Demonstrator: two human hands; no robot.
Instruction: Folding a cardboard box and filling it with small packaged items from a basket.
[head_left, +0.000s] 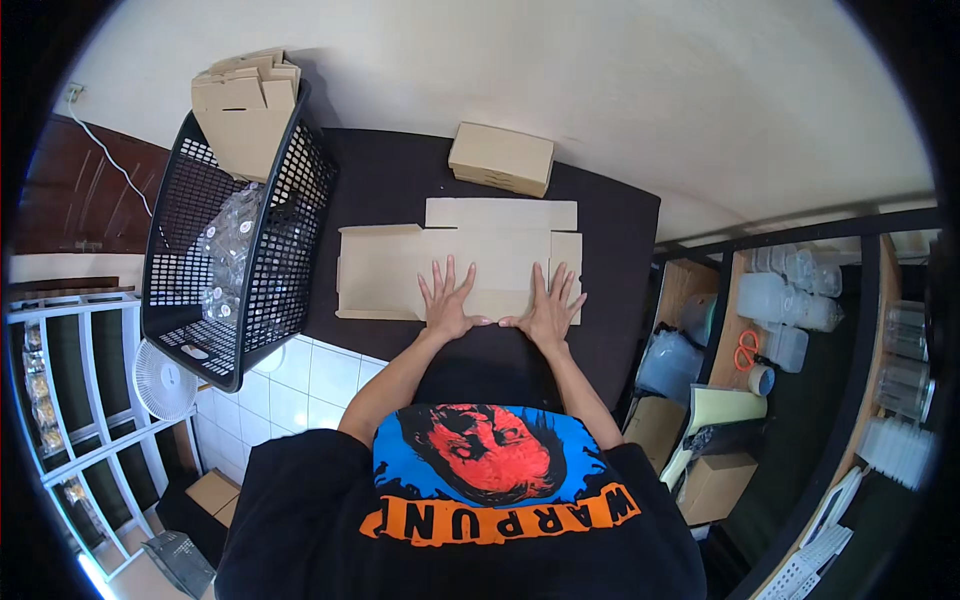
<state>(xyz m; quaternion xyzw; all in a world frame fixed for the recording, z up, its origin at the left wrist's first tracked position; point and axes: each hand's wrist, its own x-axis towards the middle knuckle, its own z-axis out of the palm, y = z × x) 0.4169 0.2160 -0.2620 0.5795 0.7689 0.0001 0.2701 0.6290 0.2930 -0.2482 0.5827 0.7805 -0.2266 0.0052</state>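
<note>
An unfolded cardboard box blank (502, 255) lies on the dark-covered table (375, 172) in front of me. My left hand (448, 304) rests with spread fingers on the blank's near middle part. Flat on its near right part is my right hand (547, 307), fingers also apart, the two thumb tips close together near the front edge. Side flaps of the blank stick out at left and right, and the left part has slightly raised edges. Neither hand grips anything.
Behind the blank, folded cardboard boxes (502, 154) are stacked against the wall. A black plastic basket (251, 277) at the left holds flat cardboard blanks (244, 135) and clear plastic items (229, 247). Shelves at the right carry plastic containers (784, 296), scissors (747, 350) and tape (761, 379).
</note>
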